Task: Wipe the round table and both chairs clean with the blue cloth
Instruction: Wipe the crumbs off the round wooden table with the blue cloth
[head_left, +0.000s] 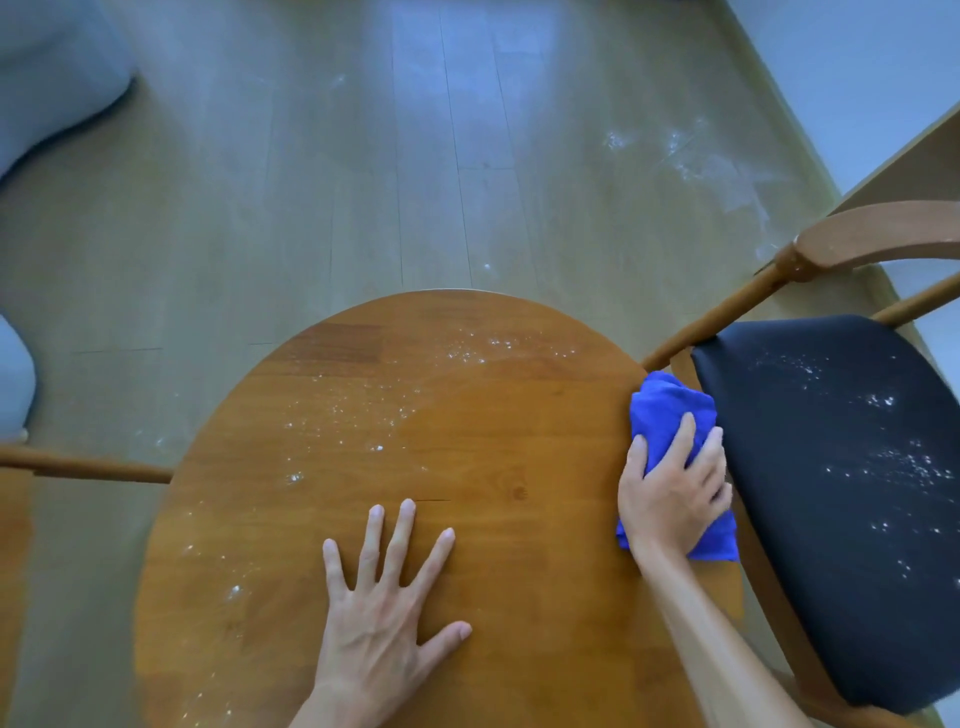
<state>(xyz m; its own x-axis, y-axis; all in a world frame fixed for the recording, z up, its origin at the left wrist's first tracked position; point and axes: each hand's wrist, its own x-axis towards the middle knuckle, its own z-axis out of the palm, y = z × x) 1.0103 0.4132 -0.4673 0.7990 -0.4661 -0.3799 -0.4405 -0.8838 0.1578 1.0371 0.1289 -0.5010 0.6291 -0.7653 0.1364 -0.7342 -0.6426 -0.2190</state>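
Pale wooden floorboards (363, 156) run beneath everything, dusted with white powder near the far right. At the far left a thin wooden chair rail (88, 467) pokes in toward the left edge of the round brown wooden worktop (493, 415); judge that as part of the second chair, though little of it shows.

White specks (353, 410) still cover the worktop's left half and far edge, while the right half looks wiped. Your left hand (384, 618) lies flat near the near edge, fingers straight and spread, steadying the worktop; keep it there.

Your right hand (675, 493) grips the bunched blue cloth (670, 410) at the right edge, fingers curled over it. Before the next pass, flatten the cloth for wider contact, then sweep from the far left edge toward you in overlapping strokes, gathering powder rather than flicking it to the floor.

Just beside the cloth, the black padded chair seat (831, 493) carries specks too; leave it until the worktop is finished.
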